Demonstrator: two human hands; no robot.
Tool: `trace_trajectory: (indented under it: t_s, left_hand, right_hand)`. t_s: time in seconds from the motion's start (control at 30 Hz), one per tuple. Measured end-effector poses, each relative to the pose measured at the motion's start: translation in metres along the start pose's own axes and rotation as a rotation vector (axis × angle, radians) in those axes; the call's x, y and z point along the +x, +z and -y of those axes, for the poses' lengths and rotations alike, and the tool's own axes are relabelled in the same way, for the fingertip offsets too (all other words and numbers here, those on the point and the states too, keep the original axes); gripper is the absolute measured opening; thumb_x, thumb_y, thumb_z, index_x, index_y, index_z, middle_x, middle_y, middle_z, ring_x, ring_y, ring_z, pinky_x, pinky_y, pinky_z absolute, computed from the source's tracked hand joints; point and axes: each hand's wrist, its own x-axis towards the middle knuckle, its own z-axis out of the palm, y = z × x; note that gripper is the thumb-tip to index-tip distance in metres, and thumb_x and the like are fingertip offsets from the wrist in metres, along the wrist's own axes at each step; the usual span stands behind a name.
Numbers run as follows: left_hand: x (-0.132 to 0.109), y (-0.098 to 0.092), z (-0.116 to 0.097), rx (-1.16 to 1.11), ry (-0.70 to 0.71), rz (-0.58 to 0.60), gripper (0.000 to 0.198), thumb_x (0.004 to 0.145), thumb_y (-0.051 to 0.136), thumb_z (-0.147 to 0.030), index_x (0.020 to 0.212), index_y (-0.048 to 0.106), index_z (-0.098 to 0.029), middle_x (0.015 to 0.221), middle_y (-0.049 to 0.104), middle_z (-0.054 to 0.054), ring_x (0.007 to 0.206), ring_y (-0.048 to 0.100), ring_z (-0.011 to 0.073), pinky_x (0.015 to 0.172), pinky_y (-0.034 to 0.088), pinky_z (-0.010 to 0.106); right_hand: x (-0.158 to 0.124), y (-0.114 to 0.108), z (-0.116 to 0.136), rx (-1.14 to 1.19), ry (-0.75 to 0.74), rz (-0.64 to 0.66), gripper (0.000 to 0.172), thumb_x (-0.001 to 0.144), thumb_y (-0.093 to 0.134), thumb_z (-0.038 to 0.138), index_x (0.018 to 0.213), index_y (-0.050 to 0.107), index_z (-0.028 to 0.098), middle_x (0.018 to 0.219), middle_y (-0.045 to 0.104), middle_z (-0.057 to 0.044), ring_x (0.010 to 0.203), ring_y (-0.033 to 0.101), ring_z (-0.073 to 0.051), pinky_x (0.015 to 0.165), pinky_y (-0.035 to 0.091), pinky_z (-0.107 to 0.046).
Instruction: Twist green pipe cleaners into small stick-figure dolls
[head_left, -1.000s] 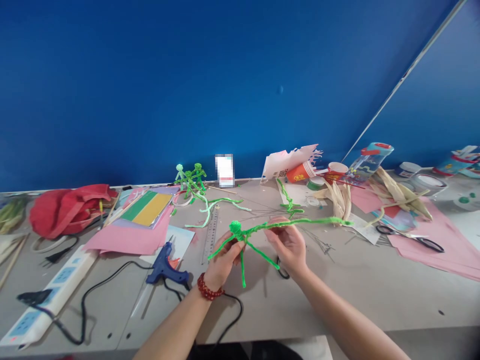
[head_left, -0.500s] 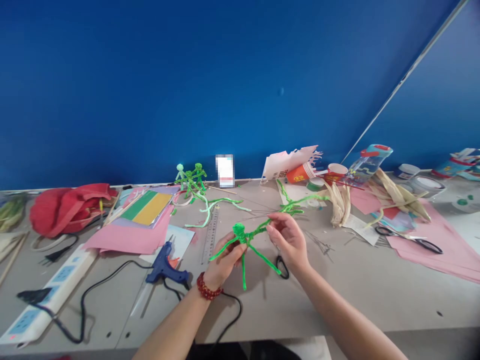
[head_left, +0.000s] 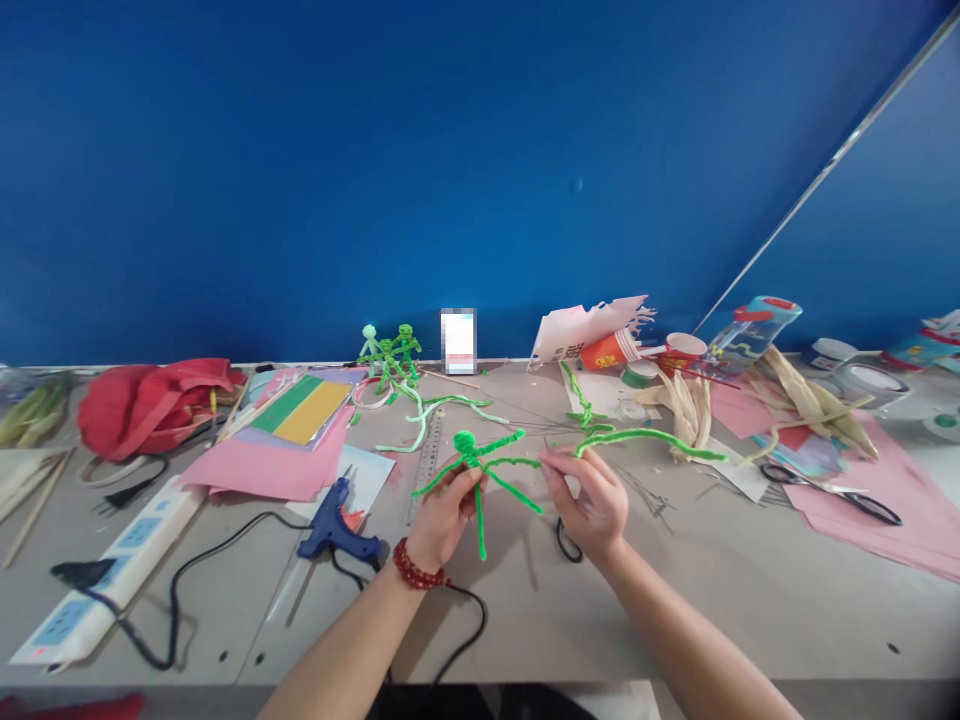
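Note:
A bright green pipe-cleaner figure [head_left: 480, 468] with a coiled head and thin limbs is held above the grey table [head_left: 712, 580]. My left hand [head_left: 442, 520], with a red bead bracelet at the wrist, pinches the figure just below its head. My right hand [head_left: 589, 495] pinches a long green pipe cleaner [head_left: 645, 438] that runs from the figure out to the right. Finished green figures [head_left: 390, 355] stand at the back by the blue wall.
A blue glue gun [head_left: 330, 525] with its black cord lies left of my hands, beside a power strip [head_left: 112, 570]. Pink paper [head_left: 262, 465], a red bag [head_left: 150, 405], a ruler [head_left: 427, 460], scissors [head_left: 832, 485], corn husks [head_left: 686, 405] and paper cups [head_left: 607, 350] lie about.
My right hand has wound the long pipe cleaner around the figure's body, swinging its free end from the right, up toward the back, then down to the right. The view shifted slightly.

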Motion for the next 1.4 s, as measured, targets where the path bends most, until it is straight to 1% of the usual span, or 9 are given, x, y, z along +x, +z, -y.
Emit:
trace_trajectory:
  t_s: [0.1, 0.17, 0.23, 0.43, 0.53, 0.63, 0.9, 1.2, 1.4]
  left_hand:
    - [-0.003, 0.003, -0.007, -0.072, -0.029, 0.118, 0.023, 0.069, 0.075, -0.03, 0.071, 0.056, -0.016, 0.058, 0.053, -0.005, 0.047, 0.044, 0.0047, 0.045, 0.033, 0.018]
    - [-0.005, 0.005, -0.01, -0.057, -0.012, 0.177, 0.023, 0.073, 0.072, -0.03, 0.068, 0.055, -0.016, 0.055, 0.052, -0.006, 0.042, 0.037, 0.0029, 0.043, 0.03, 0.018]
    - [-0.006, 0.005, -0.01, -0.046, -0.004, 0.156, 0.023, 0.072, 0.073, -0.03, 0.068, 0.055, -0.016, 0.056, 0.053, -0.006, 0.042, 0.037, 0.0028, 0.043, 0.031, 0.018]
    - [-0.007, 0.006, -0.004, -0.08, -0.04, 0.029, 0.025, 0.064, 0.08, -0.029, 0.073, 0.061, -0.016, 0.06, 0.056, -0.004, 0.055, 0.05, 0.0071, 0.048, 0.037, 0.018]
    - [-0.007, 0.007, -0.003, -0.079, -0.054, 0.04, 0.025, 0.062, 0.081, -0.028, 0.076, 0.063, -0.016, 0.064, 0.058, -0.004, 0.056, 0.05, 0.0069, 0.048, 0.038, 0.017]
    - [-0.008, 0.007, -0.001, -0.047, -0.059, 0.081, 0.023, 0.064, 0.08, -0.028, 0.075, 0.064, -0.016, 0.063, 0.056, -0.004, 0.054, 0.048, 0.0058, 0.048, 0.037, 0.017]
    - [-0.008, 0.003, 0.003, 0.101, 0.032, 0.168, 0.021, 0.073, 0.074, -0.031, 0.071, 0.058, -0.017, 0.061, 0.053, -0.004, 0.048, 0.04, 0.0052, 0.044, 0.032, 0.018]
    - [-0.015, 0.005, 0.0, 0.275, 0.206, 0.145, 0.021, 0.077, 0.07, -0.036, 0.072, 0.06, -0.018, 0.05, 0.044, -0.005, 0.044, 0.036, 0.0083, 0.043, 0.028, 0.023]
    - [-0.016, 0.008, -0.006, 0.39, 0.285, 0.128, 0.015, 0.078, 0.07, -0.033, 0.074, 0.063, -0.02, 0.056, 0.048, -0.003, 0.051, 0.039, 0.0107, 0.049, 0.034, 0.024]
  right_hand:
    - [-0.005, 0.007, -0.007, 0.029, 0.228, 0.101, 0.015, 0.089, 0.054, 0.017, 0.096, 0.067, 0.021, 0.072, 0.067, -0.003, 0.061, 0.061, -0.015, 0.057, 0.051, -0.026]
    - [-0.01, 0.011, -0.012, 0.056, 0.377, 0.236, 0.021, 0.093, 0.051, 0.023, 0.11, 0.064, 0.021, 0.062, 0.064, 0.001, 0.051, 0.057, -0.013, 0.052, 0.048, -0.023]
    - [-0.015, 0.015, -0.016, 0.043, 0.418, 0.324, 0.03, 0.094, 0.049, 0.025, 0.123, 0.057, 0.022, 0.054, 0.06, 0.005, 0.046, 0.054, -0.012, 0.051, 0.046, -0.022]
    - [-0.018, 0.015, -0.007, -0.176, 0.025, 0.156, 0.029, 0.088, 0.059, 0.016, 0.114, 0.064, 0.025, 0.081, 0.065, -0.005, 0.071, 0.06, -0.018, 0.068, 0.048, -0.032]
    - [-0.015, 0.013, -0.003, -0.145, -0.157, 0.201, 0.037, 0.085, 0.061, 0.011, 0.118, 0.063, 0.027, 0.098, 0.066, -0.008, 0.09, 0.06, -0.022, 0.079, 0.049, -0.037]
    - [-0.015, 0.012, -0.002, -0.14, -0.226, 0.241, 0.04, 0.085, 0.061, 0.012, 0.122, 0.062, 0.028, 0.1, 0.068, -0.007, 0.093, 0.06, -0.022, 0.081, 0.049, -0.037]
    - [-0.012, 0.014, 0.002, -0.124, -0.185, 0.223, 0.03, 0.088, 0.06, 0.016, 0.115, 0.066, 0.025, 0.092, 0.07, -0.007, 0.083, 0.061, -0.021, 0.077, 0.049, -0.036]
    - [-0.014, 0.023, 0.0, 0.115, 0.023, 0.261, 0.014, 0.088, 0.057, 0.012, 0.092, 0.065, 0.023, 0.085, 0.072, -0.004, 0.081, 0.063, -0.02, 0.075, 0.047, -0.035]
    - [-0.009, 0.021, 0.003, 0.036, 0.107, 0.374, 0.014, 0.092, 0.049, 0.018, 0.082, 0.058, 0.02, 0.077, 0.064, -0.005, 0.075, 0.057, -0.02, 0.067, 0.044, -0.031]
